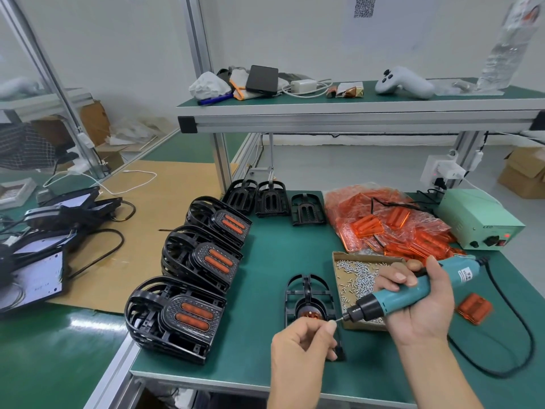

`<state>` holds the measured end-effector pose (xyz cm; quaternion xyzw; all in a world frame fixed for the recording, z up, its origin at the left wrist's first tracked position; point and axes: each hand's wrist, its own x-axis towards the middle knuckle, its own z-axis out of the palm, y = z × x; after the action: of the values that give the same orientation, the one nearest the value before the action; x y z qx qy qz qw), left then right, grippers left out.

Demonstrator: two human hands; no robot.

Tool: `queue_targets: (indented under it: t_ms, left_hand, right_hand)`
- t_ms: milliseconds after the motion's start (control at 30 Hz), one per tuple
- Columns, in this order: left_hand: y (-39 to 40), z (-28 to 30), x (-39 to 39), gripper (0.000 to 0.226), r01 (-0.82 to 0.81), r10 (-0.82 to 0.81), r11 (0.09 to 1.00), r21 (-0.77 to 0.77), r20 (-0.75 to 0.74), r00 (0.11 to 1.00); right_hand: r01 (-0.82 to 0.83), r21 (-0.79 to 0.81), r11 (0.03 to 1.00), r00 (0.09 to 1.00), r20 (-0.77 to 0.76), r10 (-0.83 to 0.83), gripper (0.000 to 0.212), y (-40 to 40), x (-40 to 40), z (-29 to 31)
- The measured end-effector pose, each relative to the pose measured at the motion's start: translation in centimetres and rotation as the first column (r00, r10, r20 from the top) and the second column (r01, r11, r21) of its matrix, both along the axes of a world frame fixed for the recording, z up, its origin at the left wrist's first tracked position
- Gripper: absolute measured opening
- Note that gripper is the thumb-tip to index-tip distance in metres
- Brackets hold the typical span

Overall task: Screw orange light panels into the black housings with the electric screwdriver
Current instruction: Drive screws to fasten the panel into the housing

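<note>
Housing, black, lies flat on the green counter with an orange panel seated in its middle; its long axis runs 12 to 6 o'clock, rounded end toward 12. The left hand sits at the housing's 6 o'clock, its grip narrow, with thumb and forefinger pinching what appears to be a small screw at the screwdriver tip. The right hand holds the teal screwdriver at the housing's 3 o'clock, fingers wrapped round the barrel. The screwdriver's long axis runs from 2 toward 8 o'clock, bit pointing at 8, just beside the housing's right edge. Judgement: the bit must tip toward vertical and shift slightly toward 9 o'clock to reach the panel. The screw box lies between both hands at 1 o'clock.
</note>
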<state>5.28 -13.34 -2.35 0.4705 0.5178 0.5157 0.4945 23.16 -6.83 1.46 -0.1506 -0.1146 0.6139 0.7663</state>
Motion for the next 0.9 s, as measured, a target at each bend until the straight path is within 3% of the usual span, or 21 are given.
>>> queue_targets:
  t_ms: [333,633,900]
  left_hand:
    - [0.0,0.0,-0.6,0.019,-0.029,0.028,0.999,0.025,0.016,0.999]
    - [0.1,-0.3,-1.1,0.019,-0.022,0.026,0.998,0.059,-0.061,0.998]
    - [0.5,-0.4,-1.2,0.027,0.012,-0.01,1.0,0.018,-0.085,0.996]
  right_hand:
    - [-0.045,0.022,0.999,0.998,0.042,0.044,0.042,-0.4,-1.0,0.9]
    - [-0.051,0.031,0.998,0.995,0.092,0.048,0.046,-0.4,-1.7,1.2]
    - [-0.019,0.038,0.999,0.97,0.243,0.009,0.026,-0.3,-2.2,1.9]
